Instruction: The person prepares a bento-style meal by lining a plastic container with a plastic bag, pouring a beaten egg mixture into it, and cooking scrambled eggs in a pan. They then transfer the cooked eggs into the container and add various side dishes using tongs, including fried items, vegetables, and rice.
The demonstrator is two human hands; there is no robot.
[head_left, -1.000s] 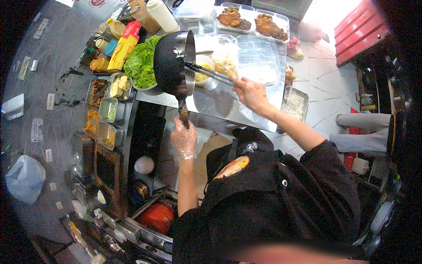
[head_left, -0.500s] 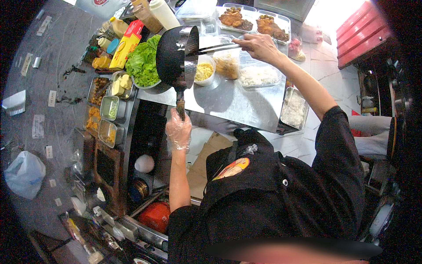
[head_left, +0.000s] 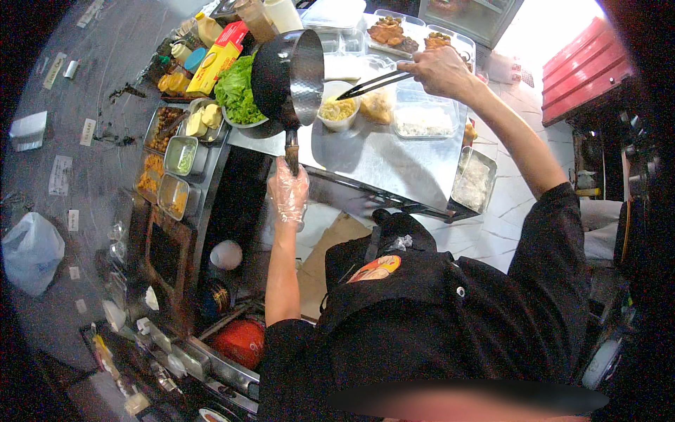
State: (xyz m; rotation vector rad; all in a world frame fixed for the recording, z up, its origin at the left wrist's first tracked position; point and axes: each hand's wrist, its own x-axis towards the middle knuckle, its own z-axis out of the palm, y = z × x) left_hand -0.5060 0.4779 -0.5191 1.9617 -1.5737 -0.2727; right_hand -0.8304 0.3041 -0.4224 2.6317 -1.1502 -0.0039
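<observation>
I can't see inside the dark pan (head_left: 285,81); it's tipped on edge, mouth turned away. My gloved left hand (head_left: 289,193) grips its handle above the steel bench (head_left: 394,165). Further out, my right hand (head_left: 439,69) pinches tongs (head_left: 373,84) over the small bowl (head_left: 337,112), trays crowding behind
</observation>
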